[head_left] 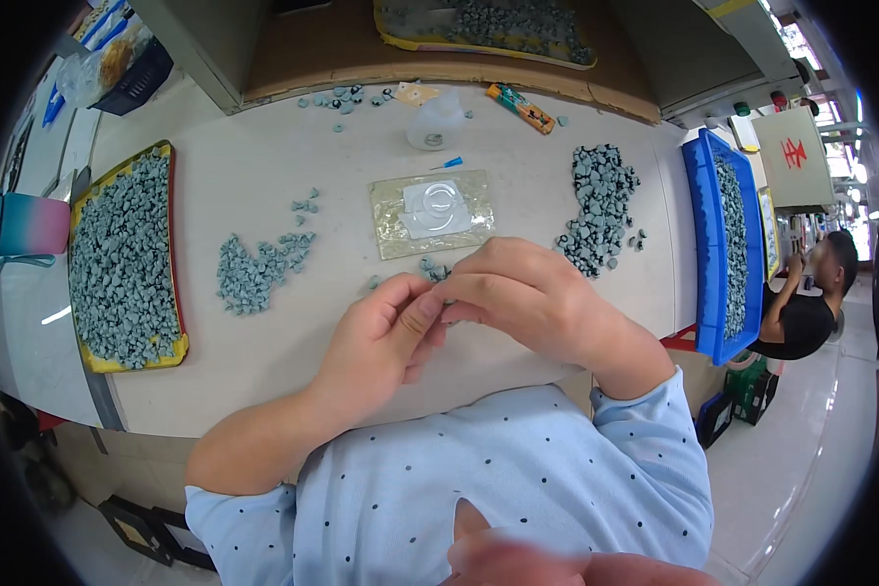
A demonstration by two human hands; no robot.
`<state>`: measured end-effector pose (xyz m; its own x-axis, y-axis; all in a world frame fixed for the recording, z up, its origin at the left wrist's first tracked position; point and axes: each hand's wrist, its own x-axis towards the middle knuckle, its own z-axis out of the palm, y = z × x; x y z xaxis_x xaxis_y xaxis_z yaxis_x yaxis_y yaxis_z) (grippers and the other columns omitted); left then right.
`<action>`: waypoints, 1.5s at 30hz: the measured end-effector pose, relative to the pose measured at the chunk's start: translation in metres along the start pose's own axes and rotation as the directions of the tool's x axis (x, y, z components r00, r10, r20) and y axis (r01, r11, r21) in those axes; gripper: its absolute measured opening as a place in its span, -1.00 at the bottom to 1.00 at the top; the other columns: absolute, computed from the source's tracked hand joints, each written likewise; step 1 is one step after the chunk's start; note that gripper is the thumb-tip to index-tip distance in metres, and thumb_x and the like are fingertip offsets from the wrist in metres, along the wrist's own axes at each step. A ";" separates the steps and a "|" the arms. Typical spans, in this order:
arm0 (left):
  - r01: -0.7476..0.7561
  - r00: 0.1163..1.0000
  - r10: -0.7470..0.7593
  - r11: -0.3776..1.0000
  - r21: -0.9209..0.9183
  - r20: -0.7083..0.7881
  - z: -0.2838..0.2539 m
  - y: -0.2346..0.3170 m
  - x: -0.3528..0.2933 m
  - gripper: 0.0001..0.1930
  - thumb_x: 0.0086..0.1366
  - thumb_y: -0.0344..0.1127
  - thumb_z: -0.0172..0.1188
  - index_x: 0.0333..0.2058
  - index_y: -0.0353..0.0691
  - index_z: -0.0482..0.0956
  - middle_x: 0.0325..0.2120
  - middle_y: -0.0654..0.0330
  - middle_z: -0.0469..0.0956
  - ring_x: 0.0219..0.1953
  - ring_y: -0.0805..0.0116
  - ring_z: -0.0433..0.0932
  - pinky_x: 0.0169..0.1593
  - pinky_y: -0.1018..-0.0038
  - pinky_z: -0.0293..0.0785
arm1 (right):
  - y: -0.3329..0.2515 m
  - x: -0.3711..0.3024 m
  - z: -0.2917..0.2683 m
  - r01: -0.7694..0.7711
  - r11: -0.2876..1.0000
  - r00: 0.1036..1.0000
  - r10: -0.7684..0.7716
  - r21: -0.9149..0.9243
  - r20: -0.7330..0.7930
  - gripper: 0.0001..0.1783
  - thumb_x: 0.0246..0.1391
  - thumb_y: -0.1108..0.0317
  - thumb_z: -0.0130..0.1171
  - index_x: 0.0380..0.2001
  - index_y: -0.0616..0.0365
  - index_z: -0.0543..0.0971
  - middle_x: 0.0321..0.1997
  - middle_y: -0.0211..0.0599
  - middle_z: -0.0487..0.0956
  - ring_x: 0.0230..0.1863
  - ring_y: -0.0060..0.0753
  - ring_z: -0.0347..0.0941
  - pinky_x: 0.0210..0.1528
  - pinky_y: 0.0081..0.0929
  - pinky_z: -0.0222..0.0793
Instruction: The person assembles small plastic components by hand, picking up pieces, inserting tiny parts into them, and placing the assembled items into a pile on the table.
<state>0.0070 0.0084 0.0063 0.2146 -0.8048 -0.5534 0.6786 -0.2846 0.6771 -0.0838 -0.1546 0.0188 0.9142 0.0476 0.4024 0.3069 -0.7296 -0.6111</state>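
My left hand and my right hand meet fingertip to fingertip above the near middle of the table. Both are closed in a pinch. Whatever lies between the fingertips is hidden by the fingers. Just beyond them are a few small grey-green pieces, partly covered by my hands. Farther off lies a yellowish flat pad bearing a clear round dish. Left of my hands is a loose heap of grey-green pieces; to the right spreads a heap of similar pieces with dark parts.
A yellow-rimmed tray full of pieces stands left, a blue bin right. At the back are a translucent bottle, a blue-tipped needle, an orange-green tube and a shelf. Another person sits far right.
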 end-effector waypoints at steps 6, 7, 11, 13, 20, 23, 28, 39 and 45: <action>-0.041 0.999 0.042 0.999 -0.013 0.022 0.000 0.001 -0.001 -0.77 0.36 -0.17 -0.15 -0.28 -0.22 0.35 -0.55 0.32 0.31 -0.68 0.65 0.08 -0.64 0.68 0.01 | 0.003 -0.002 0.004 -0.031 0.997 0.998 0.034 0.064 -0.050 -0.74 -0.34 0.51 0.34 -0.45 0.24 0.55 -0.49 -0.27 0.51 -0.48 -0.34 0.47 -0.46 -0.49 0.41; -0.025 0.999 0.026 0.998 -0.049 0.028 -0.001 0.001 -0.001 -0.77 0.36 -0.18 -0.15 -0.28 -0.22 0.35 -0.55 0.32 0.31 -0.68 0.65 0.07 -0.64 0.68 0.00 | 0.002 -0.001 0.005 -0.059 0.994 0.997 0.064 0.097 -0.051 -0.74 -0.34 0.52 0.34 -0.44 0.24 0.55 -0.49 -0.27 0.52 -0.49 -0.34 0.47 -0.47 -0.50 0.41; -0.017 1.000 0.017 0.995 -0.098 -0.001 -0.007 0.003 -0.002 -0.80 0.36 -0.21 -0.14 -0.29 -0.21 0.34 -0.56 0.33 0.30 -0.69 0.66 0.05 -0.65 0.68 -0.02 | 0.003 0.001 0.008 -0.049 0.995 0.998 0.051 0.089 -0.027 -0.74 -0.34 0.58 0.32 -0.43 0.25 0.56 -0.48 -0.27 0.53 -0.48 -0.34 0.48 -0.46 -0.53 0.43; -0.010 1.000 0.009 0.995 -0.095 -0.009 -0.009 0.004 -0.003 -0.81 0.36 -0.22 -0.14 -0.29 -0.21 0.35 -0.56 0.33 0.30 -0.69 0.66 0.05 -0.65 0.68 -0.02 | 0.005 0.002 0.012 -0.014 0.998 0.999 0.016 0.054 -0.032 -0.74 -0.35 0.61 0.30 -0.43 0.25 0.56 -0.49 -0.27 0.53 -0.49 -0.33 0.48 -0.47 -0.53 0.43; -0.122 0.992 0.120 0.988 -0.098 -0.025 -0.016 0.001 -0.006 -0.82 0.32 -0.31 -0.06 -0.22 -0.30 0.41 -0.49 0.29 0.39 -0.67 0.69 0.13 -0.63 0.70 0.05 | 0.018 0.007 0.012 0.112 0.983 0.984 -0.130 -0.144 -0.121 -0.74 -0.38 0.62 0.29 -0.46 0.27 0.54 -0.50 -0.27 0.51 -0.52 -0.33 0.45 -0.53 -0.51 0.38; -0.085 0.992 0.072 0.989 -0.124 -0.106 -0.018 0.003 -0.003 -0.79 0.30 -0.35 -0.04 -0.18 -0.34 0.43 -0.46 0.25 0.41 -0.67 0.69 0.12 -0.64 0.70 0.04 | 0.030 0.010 0.009 0.080 0.951 0.985 -0.121 -0.300 -0.119 -0.72 -0.39 0.61 0.30 -0.46 0.28 0.54 -0.49 -0.27 0.50 -0.53 -0.35 0.42 -0.54 -0.49 0.36; -0.071 0.989 0.046 0.981 -0.182 -0.141 -0.021 0.004 -0.006 -0.78 0.29 -0.38 -0.03 -0.16 -0.38 0.44 -0.43 0.23 0.42 -0.68 0.70 0.09 -0.64 0.71 0.02 | 0.036 0.011 0.014 0.095 0.904 0.988 -0.136 -0.416 -0.072 -0.69 -0.43 0.59 0.28 -0.43 0.29 0.54 -0.47 -0.28 0.48 -0.52 -0.35 0.42 -0.54 -0.50 0.35; -0.085 0.989 0.066 0.987 -0.138 -0.132 -0.030 0.007 -0.010 -0.82 0.27 -0.34 0.03 -0.18 -0.26 0.38 -0.38 0.22 0.46 -0.67 0.71 0.09 -0.66 0.72 -0.01 | 0.025 0.019 0.022 0.052 0.942 0.972 -0.124 -0.332 -0.198 -0.78 -0.30 0.64 0.23 -0.45 0.28 0.54 -0.45 -0.26 0.49 -0.52 -0.39 0.42 -0.51 -0.56 0.35; -0.062 0.995 0.038 0.957 -0.282 -0.092 -0.029 0.007 -0.012 -0.85 0.30 -0.23 -0.01 -0.36 -0.15 0.30 -0.57 0.34 0.30 -0.68 0.67 0.04 -0.66 0.70 -0.07 | 0.004 0.017 0.025 -0.502 0.581 0.737 0.675 0.641 -0.034 -0.91 -0.05 0.56 0.15 -0.41 0.31 0.51 -0.50 -0.30 0.52 -0.51 -0.58 0.43 -0.48 -0.70 0.34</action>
<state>0.0296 0.0317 0.0034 0.3035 -0.7639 -0.5695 0.8345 -0.0753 0.5458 -0.0605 -0.1400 0.0065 0.8720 -0.4808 -0.0922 -0.1109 -0.0106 -0.9938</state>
